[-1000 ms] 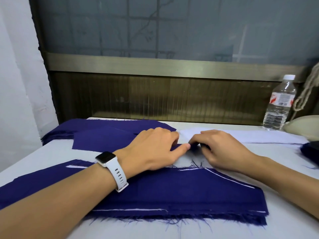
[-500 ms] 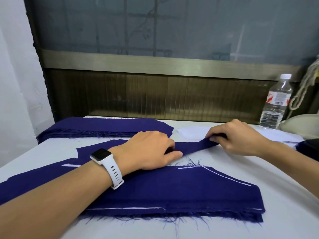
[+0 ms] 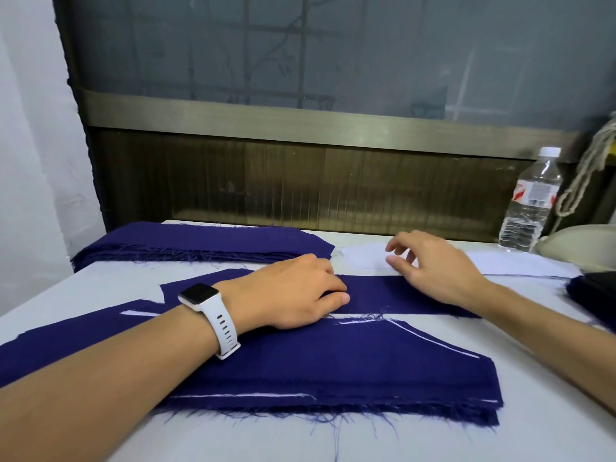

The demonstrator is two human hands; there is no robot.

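Right hand [image 3: 433, 265] has released the cloth strip [image 3: 400, 295] and hovers loosely open above its far edge. Left hand [image 3: 293, 295] presses the strip flat on the desk [image 3: 533, 378]; bare desk lies to the right.

Open table [image 3: 520, 378] near right; far edge crowded.
Bare table runs free right of the near fabric stack [image 3: 350, 368] and in a narrow band between the fabric strip [image 3: 393, 295] and the far fabric stack [image 3: 200, 240]. At the far right a water bottle [image 3: 530, 201] stands upright, a hanging rope [image 3: 583, 181] and a dark cloth pile [image 3: 593, 295] near it; a wall panel [image 3: 300, 188] closes the back.
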